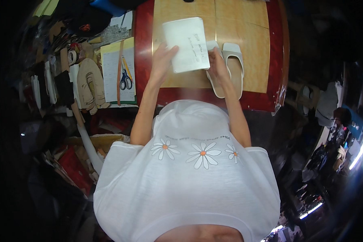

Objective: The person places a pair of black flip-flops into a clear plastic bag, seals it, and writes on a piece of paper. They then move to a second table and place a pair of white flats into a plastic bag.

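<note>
A white pad-like block with handwriting [186, 48] is held up over the wooden table, tilted a little. It may be a pad of paper or a flat box; I cannot tell which. My left hand [163, 60] grips its left edge, thumb on the front face and the other fingers mostly behind. At the lower right edge, my right hand [218, 66] is closed on the same block. Just beyond that hand lies a pair of white slide sandals [232, 54] on the tabletop. The left sandal is partly covered by my right hand and wrist.
The table [254, 72] has a pale wood top and a dark red border. To its left are a paper pad [109, 72], scissors [126, 80], a pencil and a brown strip. Further left sit tan sole-shaped pieces [88, 82], a tape roll [72, 57] and piled materials.
</note>
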`<action>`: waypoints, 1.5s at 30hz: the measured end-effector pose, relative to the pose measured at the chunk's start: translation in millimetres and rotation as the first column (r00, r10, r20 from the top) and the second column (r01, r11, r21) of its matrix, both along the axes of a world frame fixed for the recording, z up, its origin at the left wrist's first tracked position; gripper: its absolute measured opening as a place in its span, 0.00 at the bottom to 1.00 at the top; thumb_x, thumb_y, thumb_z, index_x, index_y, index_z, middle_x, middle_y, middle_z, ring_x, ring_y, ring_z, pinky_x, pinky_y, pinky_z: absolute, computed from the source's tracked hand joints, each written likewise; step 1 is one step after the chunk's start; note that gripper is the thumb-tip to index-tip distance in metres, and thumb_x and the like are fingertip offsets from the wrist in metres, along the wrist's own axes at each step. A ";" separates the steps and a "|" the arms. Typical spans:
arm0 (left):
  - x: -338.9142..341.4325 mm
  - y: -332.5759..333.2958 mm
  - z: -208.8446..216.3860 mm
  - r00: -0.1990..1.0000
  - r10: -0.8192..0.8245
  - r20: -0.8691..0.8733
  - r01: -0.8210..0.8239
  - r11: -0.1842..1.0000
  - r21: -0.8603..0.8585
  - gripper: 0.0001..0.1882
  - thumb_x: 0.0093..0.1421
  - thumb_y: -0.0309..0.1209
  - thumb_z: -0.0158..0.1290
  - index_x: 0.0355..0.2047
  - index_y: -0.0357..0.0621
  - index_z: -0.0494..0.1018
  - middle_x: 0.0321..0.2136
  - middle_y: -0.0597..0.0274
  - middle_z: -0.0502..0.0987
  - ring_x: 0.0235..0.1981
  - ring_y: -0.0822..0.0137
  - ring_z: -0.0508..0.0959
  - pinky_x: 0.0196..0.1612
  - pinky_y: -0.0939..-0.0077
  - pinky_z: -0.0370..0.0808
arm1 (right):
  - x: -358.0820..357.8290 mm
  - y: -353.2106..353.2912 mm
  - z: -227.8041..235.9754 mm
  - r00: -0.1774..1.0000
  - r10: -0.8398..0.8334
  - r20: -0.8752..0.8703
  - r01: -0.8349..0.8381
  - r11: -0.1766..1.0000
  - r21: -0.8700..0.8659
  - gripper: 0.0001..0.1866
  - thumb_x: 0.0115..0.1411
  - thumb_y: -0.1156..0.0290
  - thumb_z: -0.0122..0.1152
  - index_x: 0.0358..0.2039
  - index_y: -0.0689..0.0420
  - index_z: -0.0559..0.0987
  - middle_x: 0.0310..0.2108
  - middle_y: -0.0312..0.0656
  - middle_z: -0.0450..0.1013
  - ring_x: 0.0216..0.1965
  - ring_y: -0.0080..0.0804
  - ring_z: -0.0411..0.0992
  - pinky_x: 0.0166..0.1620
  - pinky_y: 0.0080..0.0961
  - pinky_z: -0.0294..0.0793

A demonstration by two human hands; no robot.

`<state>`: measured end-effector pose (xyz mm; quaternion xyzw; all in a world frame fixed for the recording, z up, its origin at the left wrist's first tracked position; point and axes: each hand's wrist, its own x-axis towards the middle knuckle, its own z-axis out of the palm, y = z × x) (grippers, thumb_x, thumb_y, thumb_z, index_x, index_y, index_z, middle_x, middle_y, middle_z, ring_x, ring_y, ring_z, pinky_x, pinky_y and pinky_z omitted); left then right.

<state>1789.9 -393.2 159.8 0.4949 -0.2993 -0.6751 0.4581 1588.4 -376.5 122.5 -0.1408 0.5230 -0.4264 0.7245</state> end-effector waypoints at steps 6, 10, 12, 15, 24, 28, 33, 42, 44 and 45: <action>-18.0 4.6 21.3 0.986 -0.126 0.106 0.127 0.992 -0.003 0.17 0.63 0.33 0.51 0.48 0.32 0.70 0.39 0.60 0.77 0.38 0.75 0.76 0.40 0.80 0.73 | -3.0 -1.7 67.4 0.984 0.112 -0.136 -0.148 0.942 -0.301 0.18 0.62 0.68 0.57 0.49 0.63 0.71 0.44 0.40 0.75 0.44 0.25 0.74 0.48 0.24 0.73; -19.7 5.3 34.9 0.933 -0.075 0.353 0.132 0.981 -0.142 0.19 0.65 0.38 0.49 0.46 0.32 0.72 0.34 0.62 0.79 0.33 0.75 0.77 0.38 0.81 0.74 | -0.2 5.3 70.8 0.997 -0.040 0.063 0.056 0.956 -0.286 0.17 0.59 0.74 0.60 0.49 0.64 0.72 0.45 0.41 0.74 0.43 0.24 0.73 0.47 0.23 0.73; -21.1 6.1 39.3 0.970 -0.058 0.237 0.085 0.991 -0.104 0.20 0.65 0.38 0.49 0.46 0.31 0.72 0.34 0.61 0.79 0.33 0.74 0.77 0.39 0.80 0.73 | -5.4 5.4 66.4 0.991 -0.106 0.085 0.126 0.953 -0.276 0.19 0.60 0.72 0.60 0.50 0.65 0.70 0.46 0.42 0.73 0.44 0.25 0.73 0.48 0.25 0.73; -25.5 7.7 43.1 0.997 0.000 -0.076 0.000 1.000 0.004 0.19 0.65 0.37 0.49 0.46 0.30 0.71 0.37 0.59 0.78 0.36 0.73 0.77 0.41 0.79 0.72 | -24.8 2.7 60.2 0.953 -0.249 0.172 0.284 0.932 -0.224 0.19 0.60 0.71 0.60 0.51 0.60 0.70 0.48 0.39 0.73 0.47 0.28 0.73 0.51 0.30 0.74; -30.8 4.6 44.1 0.974 0.176 -0.142 -0.190 0.978 -0.091 0.15 0.66 0.31 0.47 0.46 0.30 0.68 0.39 0.56 0.77 0.38 0.71 0.76 0.43 0.77 0.72 | -74.7 17.1 55.1 0.929 -0.275 0.248 0.337 0.906 -0.255 0.22 0.59 0.75 0.59 0.54 0.61 0.68 0.49 0.40 0.71 0.48 0.30 0.71 0.53 0.27 0.71; -33.4 5.8 43.6 0.987 0.162 -0.025 -0.164 0.973 -0.162 0.23 0.65 0.28 0.48 0.58 0.36 0.56 0.46 0.55 0.75 0.43 0.72 0.76 0.46 0.78 0.73 | -67.6 16.9 57.6 0.976 -0.181 0.120 0.211 0.924 -0.320 0.22 0.57 0.76 0.61 0.52 0.61 0.70 0.49 0.39 0.71 0.49 0.28 0.71 0.53 0.25 0.71; -36.8 6.9 49.7 0.963 0.255 0.087 -0.200 0.893 -0.403 0.25 0.64 0.29 0.50 0.60 0.38 0.60 0.46 0.58 0.75 0.41 0.78 0.75 0.43 0.84 0.71 | -49.4 12.1 65.0 0.987 -0.147 0.062 0.159 0.935 -0.318 0.22 0.57 0.76 0.62 0.52 0.60 0.70 0.48 0.39 0.72 0.49 0.27 0.71 0.53 0.25 0.70; -42.9 6.9 46.9 0.933 0.168 0.317 -0.062 0.946 -0.318 0.13 0.64 0.33 0.52 0.39 0.33 0.73 0.29 0.64 0.77 0.30 0.80 0.73 0.32 0.86 0.70 | -34.7 12.9 67.8 0.978 -0.185 0.093 0.207 0.910 -0.359 0.22 0.57 0.79 0.61 0.52 0.63 0.70 0.49 0.41 0.71 0.48 0.28 0.71 0.51 0.26 0.71; -40.4 2.7 43.1 0.934 0.239 0.267 -0.141 0.931 -0.337 0.10 0.64 0.32 0.52 0.34 0.35 0.73 0.28 0.68 0.76 0.27 0.84 0.71 0.30 0.90 0.68 | -42.4 13.7 68.1 0.963 -0.254 0.088 0.269 0.918 -0.292 0.21 0.57 0.78 0.60 0.52 0.63 0.70 0.48 0.41 0.71 0.48 0.28 0.71 0.51 0.25 0.71; -38.9 0.7 41.5 0.946 0.231 0.228 -0.147 0.931 -0.333 0.10 0.64 0.32 0.52 0.35 0.35 0.72 0.28 0.67 0.76 0.28 0.83 0.72 0.31 0.90 0.68 | -46.7 14.0 68.2 0.953 -0.289 0.093 0.304 0.915 -0.264 0.21 0.58 0.78 0.60 0.52 0.63 0.70 0.48 0.41 0.72 0.48 0.27 0.71 0.51 0.25 0.70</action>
